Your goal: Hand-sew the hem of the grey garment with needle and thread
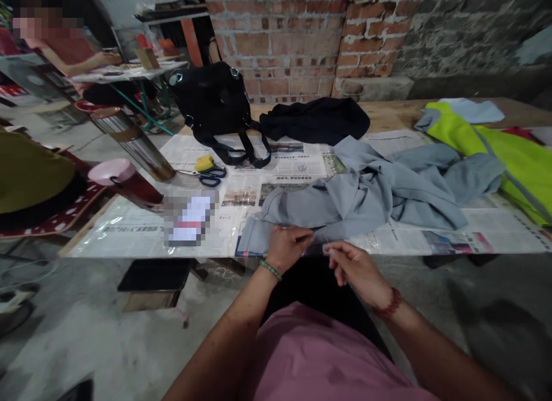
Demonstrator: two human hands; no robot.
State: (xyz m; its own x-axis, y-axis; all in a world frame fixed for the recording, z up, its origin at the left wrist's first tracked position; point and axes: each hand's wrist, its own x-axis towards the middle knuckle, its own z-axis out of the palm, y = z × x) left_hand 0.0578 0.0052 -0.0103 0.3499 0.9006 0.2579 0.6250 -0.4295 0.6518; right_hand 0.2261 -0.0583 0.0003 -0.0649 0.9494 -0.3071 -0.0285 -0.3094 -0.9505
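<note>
A crumpled grey garment [362,188] is spread along the newspaper-covered table, its near edge reaching the front. My left hand [284,247], with a green bead bracelet, rests on that near edge, thumb and fingers pinched together on the cloth. Just to its right, past the table's front edge, my right hand [354,268] has thumb and forefinger closed in a pinch. Whatever sits between those fingertips is too small to make out. A red bracelet [390,303] circles the right wrist.
Left on the table are a phone [192,218], scissors [210,175], a pink-lidded cup [129,179] and a steel tumbler [133,142]. Behind lie a black bag [211,99] and dark cloth [314,119]; a yellow vest [487,148] lies right. Another person [81,53] sits far left.
</note>
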